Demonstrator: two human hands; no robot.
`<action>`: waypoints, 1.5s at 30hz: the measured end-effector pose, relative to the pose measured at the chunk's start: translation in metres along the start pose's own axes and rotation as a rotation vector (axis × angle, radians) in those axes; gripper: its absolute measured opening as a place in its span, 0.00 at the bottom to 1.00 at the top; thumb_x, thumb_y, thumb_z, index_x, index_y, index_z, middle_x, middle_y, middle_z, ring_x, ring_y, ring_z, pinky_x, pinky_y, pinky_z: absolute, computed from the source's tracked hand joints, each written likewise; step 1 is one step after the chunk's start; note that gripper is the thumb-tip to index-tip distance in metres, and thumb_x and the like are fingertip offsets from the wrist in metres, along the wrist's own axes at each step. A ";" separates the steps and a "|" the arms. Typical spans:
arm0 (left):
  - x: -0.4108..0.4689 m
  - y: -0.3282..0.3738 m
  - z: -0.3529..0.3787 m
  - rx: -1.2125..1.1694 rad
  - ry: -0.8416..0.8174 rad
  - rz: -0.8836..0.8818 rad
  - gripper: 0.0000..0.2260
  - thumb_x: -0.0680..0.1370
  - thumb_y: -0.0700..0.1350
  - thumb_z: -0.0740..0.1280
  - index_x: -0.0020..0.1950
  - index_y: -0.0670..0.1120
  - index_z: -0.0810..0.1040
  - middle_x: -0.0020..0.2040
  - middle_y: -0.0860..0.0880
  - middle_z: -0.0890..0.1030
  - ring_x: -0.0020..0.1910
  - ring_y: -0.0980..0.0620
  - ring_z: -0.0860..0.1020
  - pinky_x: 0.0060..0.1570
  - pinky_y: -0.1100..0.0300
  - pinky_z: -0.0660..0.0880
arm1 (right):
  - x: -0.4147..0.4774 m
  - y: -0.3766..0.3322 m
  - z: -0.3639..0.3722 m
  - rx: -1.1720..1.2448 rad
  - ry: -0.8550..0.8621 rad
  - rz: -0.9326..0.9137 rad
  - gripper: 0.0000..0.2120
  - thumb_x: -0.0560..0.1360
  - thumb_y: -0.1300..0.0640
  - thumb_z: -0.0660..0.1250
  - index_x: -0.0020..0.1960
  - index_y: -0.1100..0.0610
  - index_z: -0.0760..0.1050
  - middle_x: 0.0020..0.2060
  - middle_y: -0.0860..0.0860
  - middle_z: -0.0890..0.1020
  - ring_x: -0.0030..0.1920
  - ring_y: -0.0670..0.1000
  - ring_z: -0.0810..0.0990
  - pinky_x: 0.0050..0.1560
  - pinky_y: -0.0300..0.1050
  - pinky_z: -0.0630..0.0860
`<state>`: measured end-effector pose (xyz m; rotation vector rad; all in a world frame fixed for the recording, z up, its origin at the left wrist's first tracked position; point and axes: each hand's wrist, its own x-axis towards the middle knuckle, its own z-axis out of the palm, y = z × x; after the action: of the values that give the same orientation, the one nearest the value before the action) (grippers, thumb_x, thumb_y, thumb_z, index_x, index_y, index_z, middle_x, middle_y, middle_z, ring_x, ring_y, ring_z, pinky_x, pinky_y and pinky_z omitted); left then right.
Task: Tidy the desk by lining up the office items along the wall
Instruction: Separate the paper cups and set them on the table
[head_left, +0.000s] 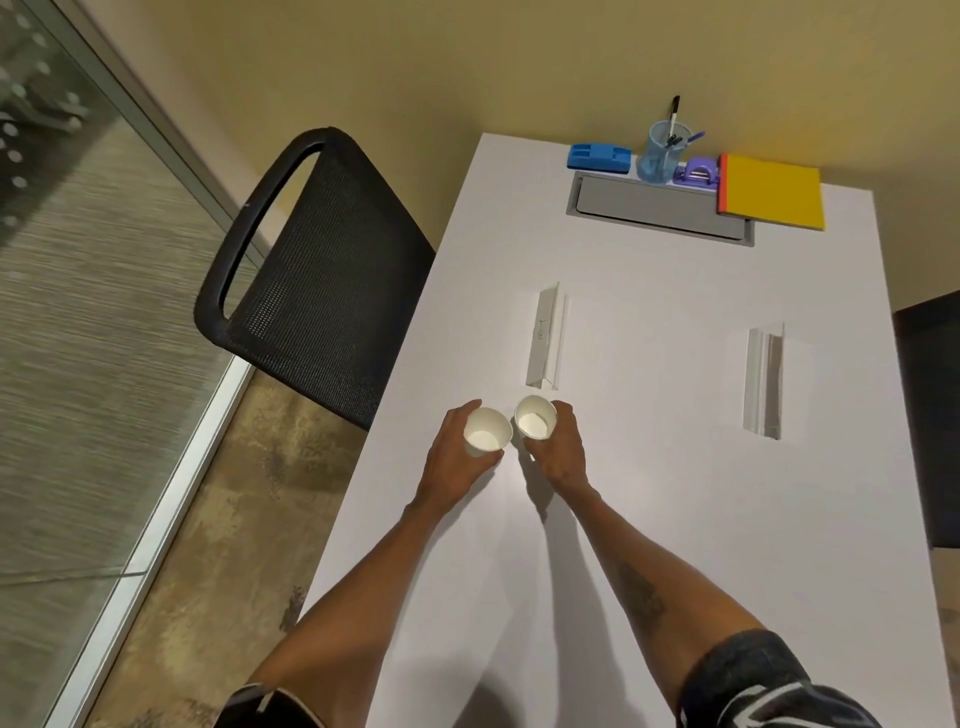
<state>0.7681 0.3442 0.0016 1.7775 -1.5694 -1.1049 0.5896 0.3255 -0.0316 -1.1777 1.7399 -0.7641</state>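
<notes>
Left grip (451, 460) grasping left cup (487, 431), right grip (562, 448) grasping right cup (535, 417), cups adjacent

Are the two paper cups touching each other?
Cannot tell. In the head view the left cup and right cup rims sit nearly edge to edge, with no plain gap or contact.

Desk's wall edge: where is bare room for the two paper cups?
Bare strips: desk corner to blue stapler, and yellow notepad to the right desk edge. Stapler through pen cup to notepad is packed. Bare span between the two acrylic stands.
</notes>
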 end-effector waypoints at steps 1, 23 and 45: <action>-0.001 0.000 0.000 0.001 0.000 0.004 0.34 0.70 0.50 0.77 0.72 0.55 0.65 0.67 0.56 0.71 0.65 0.55 0.71 0.61 0.61 0.71 | 0.000 0.001 0.000 -0.002 0.000 0.005 0.29 0.63 0.47 0.71 0.62 0.54 0.69 0.55 0.47 0.74 0.56 0.52 0.77 0.53 0.51 0.76; -0.050 0.082 0.014 -0.157 -0.026 0.140 0.35 0.67 0.55 0.77 0.71 0.57 0.68 0.66 0.58 0.74 0.62 0.57 0.74 0.59 0.61 0.75 | -0.073 -0.019 -0.081 -0.127 -0.115 -0.217 0.34 0.72 0.50 0.67 0.75 0.52 0.59 0.70 0.48 0.69 0.65 0.51 0.71 0.66 0.50 0.71; -0.098 0.218 0.231 -0.346 -0.362 0.056 0.37 0.69 0.45 0.78 0.74 0.56 0.66 0.68 0.57 0.73 0.66 0.57 0.73 0.61 0.64 0.73 | -0.103 0.085 -0.301 0.099 -0.054 -0.113 0.28 0.67 0.56 0.75 0.63 0.41 0.69 0.58 0.37 0.78 0.58 0.39 0.77 0.56 0.39 0.72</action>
<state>0.4557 0.4273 0.0784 1.3509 -1.4971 -1.6277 0.3012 0.4575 0.0584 -1.2259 1.5845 -0.8679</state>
